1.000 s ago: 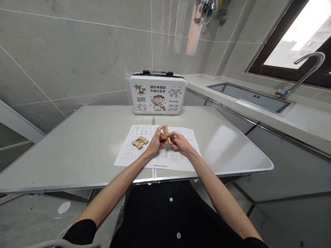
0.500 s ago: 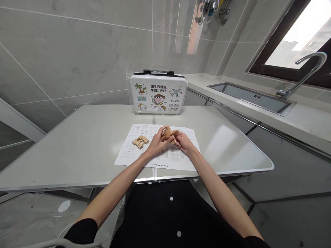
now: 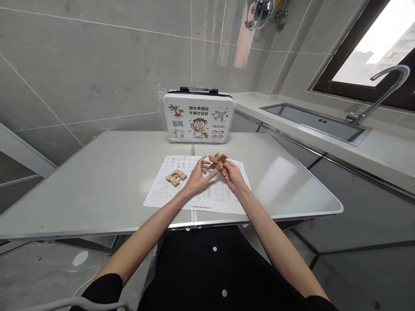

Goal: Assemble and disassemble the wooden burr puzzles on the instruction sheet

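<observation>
Both hands meet over a printed paper sheet [image 3: 168, 190] on the white table [image 3: 97, 190]. My right hand [image 3: 232, 176] grips a crossed wooden puzzle piece [image 3: 218, 161] from below and the right, fingers closed on it. My left hand [image 3: 197, 178] is beside it, thumb and fingers pinching the puzzle's left end. A small pile of loose wooden blocks [image 3: 176, 177] lies on the sheet just left of my left hand.
A white case with cartoon prints [image 3: 198, 116] stands upright at the table's far edge against the tiled wall. To the right runs a counter with a steel sink [image 3: 317, 123] and tap [image 3: 382, 88]. The table's rounded front right corner [image 3: 337, 209] is close.
The wooden puzzle has been turned and raised a little to the right, now showing a cross shape. My left fingers have spread off it somewhat.
</observation>
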### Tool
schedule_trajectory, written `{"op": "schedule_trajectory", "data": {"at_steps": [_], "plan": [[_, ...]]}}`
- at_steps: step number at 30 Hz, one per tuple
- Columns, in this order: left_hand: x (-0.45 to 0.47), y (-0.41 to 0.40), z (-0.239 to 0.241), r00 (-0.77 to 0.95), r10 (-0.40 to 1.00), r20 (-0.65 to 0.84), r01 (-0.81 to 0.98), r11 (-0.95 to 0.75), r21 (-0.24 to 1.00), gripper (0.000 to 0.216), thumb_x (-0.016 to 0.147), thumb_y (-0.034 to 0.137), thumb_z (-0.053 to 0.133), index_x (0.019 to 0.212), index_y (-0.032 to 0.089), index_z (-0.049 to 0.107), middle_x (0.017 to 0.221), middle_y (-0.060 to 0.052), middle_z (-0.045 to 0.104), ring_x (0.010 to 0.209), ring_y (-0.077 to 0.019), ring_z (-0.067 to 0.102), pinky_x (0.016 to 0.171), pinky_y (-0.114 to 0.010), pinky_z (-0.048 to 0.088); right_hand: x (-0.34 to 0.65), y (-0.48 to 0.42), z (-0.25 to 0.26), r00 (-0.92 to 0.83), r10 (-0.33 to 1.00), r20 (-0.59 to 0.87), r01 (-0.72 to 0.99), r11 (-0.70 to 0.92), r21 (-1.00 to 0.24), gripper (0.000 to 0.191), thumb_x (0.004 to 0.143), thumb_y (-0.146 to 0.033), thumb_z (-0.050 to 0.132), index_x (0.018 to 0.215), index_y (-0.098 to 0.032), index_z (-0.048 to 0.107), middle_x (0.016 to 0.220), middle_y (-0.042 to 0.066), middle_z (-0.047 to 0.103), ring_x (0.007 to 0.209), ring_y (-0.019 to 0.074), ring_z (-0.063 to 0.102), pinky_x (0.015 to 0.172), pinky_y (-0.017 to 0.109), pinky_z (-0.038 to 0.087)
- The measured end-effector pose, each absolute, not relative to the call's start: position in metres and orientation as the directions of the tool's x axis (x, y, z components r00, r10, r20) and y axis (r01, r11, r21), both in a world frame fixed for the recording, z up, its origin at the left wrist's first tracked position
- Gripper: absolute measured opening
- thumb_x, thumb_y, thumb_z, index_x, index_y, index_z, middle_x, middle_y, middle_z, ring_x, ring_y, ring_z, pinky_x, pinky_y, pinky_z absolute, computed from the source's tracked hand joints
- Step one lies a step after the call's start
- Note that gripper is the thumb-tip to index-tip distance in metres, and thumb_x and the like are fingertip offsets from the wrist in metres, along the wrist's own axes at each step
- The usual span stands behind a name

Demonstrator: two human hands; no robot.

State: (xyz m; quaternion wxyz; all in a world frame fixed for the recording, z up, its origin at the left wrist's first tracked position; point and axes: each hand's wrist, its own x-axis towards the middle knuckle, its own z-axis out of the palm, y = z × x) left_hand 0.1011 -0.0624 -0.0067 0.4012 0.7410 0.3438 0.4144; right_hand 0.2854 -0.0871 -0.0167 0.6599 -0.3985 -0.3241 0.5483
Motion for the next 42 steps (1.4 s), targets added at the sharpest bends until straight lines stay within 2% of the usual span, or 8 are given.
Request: {"op": "schedule_trajectory", "data": {"at_steps": [5,11,21,26,34,42], "plan": [[0.101,-0.059,-0.013,0.449,0.843,0.297,0.214,-0.424,0.880,0.081,0.089,0.047,0.081,0.155,0.025,0.039,0.133,-0.014,0.064,0.111,-0.0245,0.066,0.099,-0.049,0.054,0.292,-0.082,-0.024,0.377,0.926,-0.016,-0.465,0.175,-0.868,0.053,0.072,-0.055,0.091,0.096,-0.025,0.054,0.074,-0.004,0.066,0.049,0.0074,0.051,0.039,0.019,0.034],[0.099,-0.061,-0.010,0.479,0.834,0.275,0.272,-0.439,0.856,0.065,0.093,0.046,0.075,0.145,0.021,0.046,0.125,-0.012,0.066,0.109,-0.0230,0.066,0.098,-0.046,0.054,0.300,-0.077,-0.030,0.494,0.868,-0.036,-0.466,0.230,-0.854,0.048,0.079,-0.050,0.085,0.094,-0.027,0.046,0.078,-0.003,0.068,0.052,0.0091,0.056,0.041,0.021,0.040],[0.099,-0.061,-0.010,0.497,0.828,0.260,0.317,-0.452,0.834,0.053,0.094,0.046,0.071,0.136,0.018,0.054,0.122,-0.012,0.068,0.110,-0.0240,0.066,0.098,-0.043,0.053,0.313,-0.075,-0.040,0.531,0.846,-0.054,-0.497,0.259,-0.828,0.034,0.087,-0.044,0.078,0.091,-0.025,0.051,0.083,0.001,0.066,0.061,0.0117,0.060,0.043,0.023,0.045],[0.099,-0.063,-0.008,0.513,0.819,0.257,0.340,-0.469,0.815,0.047,0.095,0.043,0.068,0.133,0.018,0.057,0.119,-0.011,0.070,0.110,-0.0257,0.066,0.099,-0.044,0.052,0.314,-0.075,-0.040,0.536,0.843,-0.053,-0.513,0.275,-0.813,0.036,0.087,-0.043,0.079,0.089,-0.025,0.048,0.087,0.003,0.068,0.065,0.0118,0.063,0.044,0.022,0.047],[0.100,-0.065,-0.006,0.541,0.799,0.263,0.388,-0.514,0.765,0.043,0.093,0.039,0.067,0.130,0.019,0.060,0.118,-0.012,0.073,0.114,-0.0315,0.067,0.100,-0.048,0.052,0.309,-0.073,-0.035,0.573,0.818,-0.042,-0.466,0.283,-0.839,0.040,0.085,-0.048,0.079,0.097,-0.026,0.048,0.085,-0.001,0.068,0.064,0.0116,0.064,0.044,0.020,0.044],[0.104,-0.065,-0.009,0.535,0.795,0.285,0.432,-0.548,0.716,0.038,0.091,0.032,0.066,0.126,0.020,0.062,0.115,-0.011,0.074,0.113,-0.0330,0.066,0.101,-0.050,0.051,0.308,-0.124,-0.033,0.571,0.819,-0.059,-0.356,0.183,-0.916,0.043,0.080,-0.033,0.077,0.107,-0.029,0.044,0.082,-0.003,0.066,0.061,0.0136,0.061,0.045,0.023,0.045]]}}
